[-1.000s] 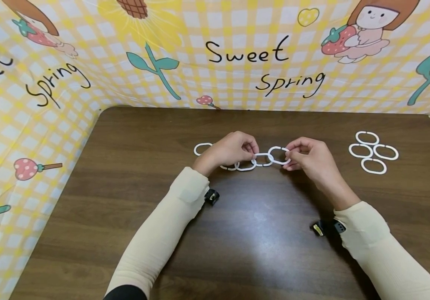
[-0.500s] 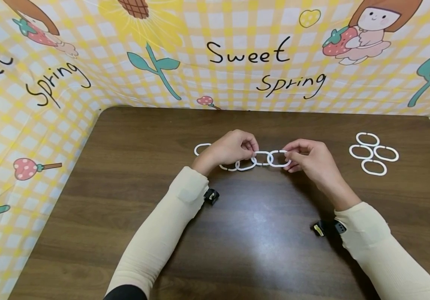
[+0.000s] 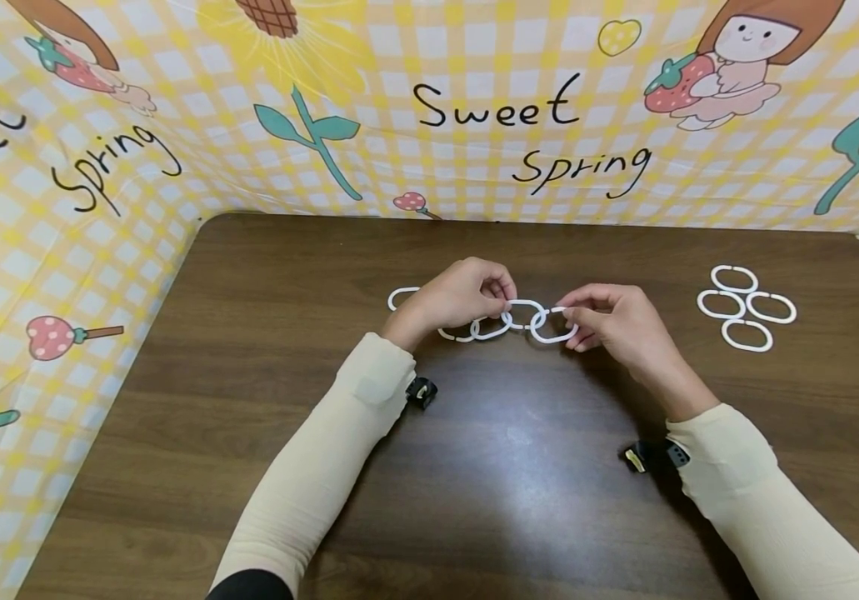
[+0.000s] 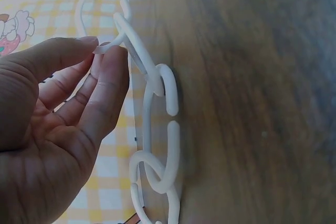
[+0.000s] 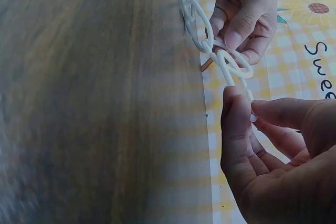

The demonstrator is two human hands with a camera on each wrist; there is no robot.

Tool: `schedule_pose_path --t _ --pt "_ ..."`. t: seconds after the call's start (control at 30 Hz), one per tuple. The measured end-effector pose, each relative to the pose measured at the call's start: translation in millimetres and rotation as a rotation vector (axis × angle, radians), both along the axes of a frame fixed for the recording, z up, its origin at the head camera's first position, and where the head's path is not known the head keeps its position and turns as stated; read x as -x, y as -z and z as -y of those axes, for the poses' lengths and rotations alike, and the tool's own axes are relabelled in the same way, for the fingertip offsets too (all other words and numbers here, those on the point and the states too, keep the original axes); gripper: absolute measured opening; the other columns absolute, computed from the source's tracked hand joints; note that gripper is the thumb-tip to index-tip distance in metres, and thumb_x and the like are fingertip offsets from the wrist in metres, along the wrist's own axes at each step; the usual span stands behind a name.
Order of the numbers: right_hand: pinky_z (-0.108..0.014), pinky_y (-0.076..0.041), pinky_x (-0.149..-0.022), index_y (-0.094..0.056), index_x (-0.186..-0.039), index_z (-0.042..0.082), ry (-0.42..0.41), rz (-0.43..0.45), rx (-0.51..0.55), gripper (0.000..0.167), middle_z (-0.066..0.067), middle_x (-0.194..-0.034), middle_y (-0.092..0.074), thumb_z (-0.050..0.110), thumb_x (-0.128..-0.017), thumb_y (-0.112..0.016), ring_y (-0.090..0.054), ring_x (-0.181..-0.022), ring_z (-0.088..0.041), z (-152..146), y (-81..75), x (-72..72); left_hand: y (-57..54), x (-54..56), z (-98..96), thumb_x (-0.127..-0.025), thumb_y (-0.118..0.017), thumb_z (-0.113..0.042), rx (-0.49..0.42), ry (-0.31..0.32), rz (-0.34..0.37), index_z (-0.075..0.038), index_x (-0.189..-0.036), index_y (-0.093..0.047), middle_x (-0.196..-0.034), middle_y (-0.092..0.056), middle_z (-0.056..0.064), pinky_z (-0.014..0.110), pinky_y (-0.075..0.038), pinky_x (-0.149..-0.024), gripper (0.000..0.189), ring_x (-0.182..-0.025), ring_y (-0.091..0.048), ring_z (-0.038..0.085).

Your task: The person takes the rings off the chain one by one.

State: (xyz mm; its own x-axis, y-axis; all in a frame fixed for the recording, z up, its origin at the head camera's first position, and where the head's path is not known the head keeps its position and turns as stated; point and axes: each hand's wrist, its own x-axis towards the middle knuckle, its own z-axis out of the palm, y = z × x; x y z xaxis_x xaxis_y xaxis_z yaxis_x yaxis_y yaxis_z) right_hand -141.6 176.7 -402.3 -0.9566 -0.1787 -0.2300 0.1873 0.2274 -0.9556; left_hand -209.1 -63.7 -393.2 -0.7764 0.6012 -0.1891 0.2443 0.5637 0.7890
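A chain of white oval plastic links (image 3: 491,337) runs across the far middle of the table, partly hidden behind my left hand (image 3: 466,293). Thumb and fingertips of that hand pinch a link (image 4: 107,49) near the chain's right end. At the very end, my right hand (image 3: 612,321) pinches the last link (image 3: 552,340), which is hooked through its neighbour. Both held links are raised off the table, while the lower links (image 4: 173,156) hang or lie along the wood. Small gaps show in some links.
Several loose white links (image 3: 746,335) lie in a cluster on the right of the brown wooden table (image 3: 474,500). Yellow checked cloth (image 3: 466,50) hangs along the back and left edges. A small black wrist camera (image 3: 422,392) sits at the left cuff.
The end link in my right hand has tilted and dropped a little, and the right fingers have shifted slightly left and nearer. My left hand has risen very slightly, still pinching its link.
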Motion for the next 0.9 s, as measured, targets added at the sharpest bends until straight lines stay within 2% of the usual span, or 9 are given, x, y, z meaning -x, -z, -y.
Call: schedule_pose_path --t 0.5,0.9 --pt "-0.026 -0.060 -0.060 -0.064 -0.124 -0.018 -0.055 0.038 -0.035 0.030 0.002 -0.071 -0.067 0.002 -0.102 -0.061 -0.066 -0.059 -0.007 6.4 3.1 2.0 0.0 0.0 0.1 -0.097 -0.070 -0.005 -0.022 0.005 -0.004 -0.002 -0.103 -0.073 -0.089 -0.068 0.004 0.021 -0.049 -0.076 0.008 -0.083 -0.061 0.012" --pt "-0.023 -0.058 -0.059 -0.062 -0.122 -0.019 -0.093 0.053 -0.036 0.028 -0.001 -0.075 -0.067 -0.002 -0.101 -0.057 -0.066 -0.059 -0.009 11.4 5.5 4.5 -1.1 -0.4 0.7 -0.096 -0.070 -0.004 -0.024 0.003 -0.006 -0.002 -0.104 -0.073 -0.090 -0.069 0.005 0.022 -0.049 -0.078 0.008 -0.085 -0.062 0.014"
